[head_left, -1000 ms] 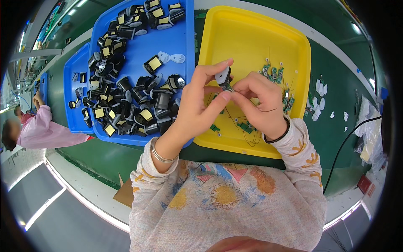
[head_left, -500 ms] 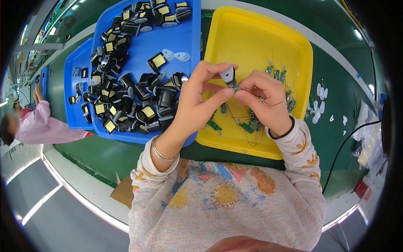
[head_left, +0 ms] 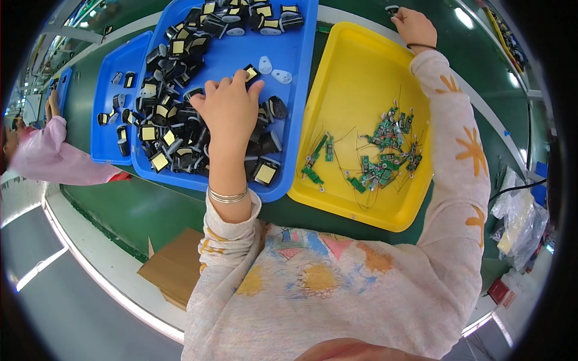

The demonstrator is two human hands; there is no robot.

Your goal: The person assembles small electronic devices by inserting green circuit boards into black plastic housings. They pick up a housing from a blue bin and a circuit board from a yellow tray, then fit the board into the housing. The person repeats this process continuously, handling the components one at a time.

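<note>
My left hand (head_left: 229, 111) is spread palm down over the blue tray (head_left: 299, 102). Its fingers are apart, with the fingertips against the black plastic housings with cream pads (head_left: 265, 173) heaped there. One housing lies right at the fingertips; whether they touch it I cannot tell. Far off, past the yellow tray, my right hand (head_left: 416, 27) is closed, pinching a small dark and pale piece (head_left: 392, 10) at its fingertips. Most of that piece is hidden or too small to make out. Two pale grey teardrop-shaped covers (head_left: 281, 76) rest in the blue tray, right of my left hand.
Green circuit boards with thin wires (head_left: 379, 171) lie in the yellow tray (head_left: 355, 219). A smaller blue tray (head_left: 103, 153) holds several similar parts at left, near a person in pink (head_left: 66, 156). A cardboard box (head_left: 171, 265) stands below; clear plastic bags (head_left: 521, 222) lie at right.
My hands, earlier together over the yellow tray holding a grey teardrop-shaped cover and a small part, have separated. The left moved onto the housings; the right reached far forward.
</note>
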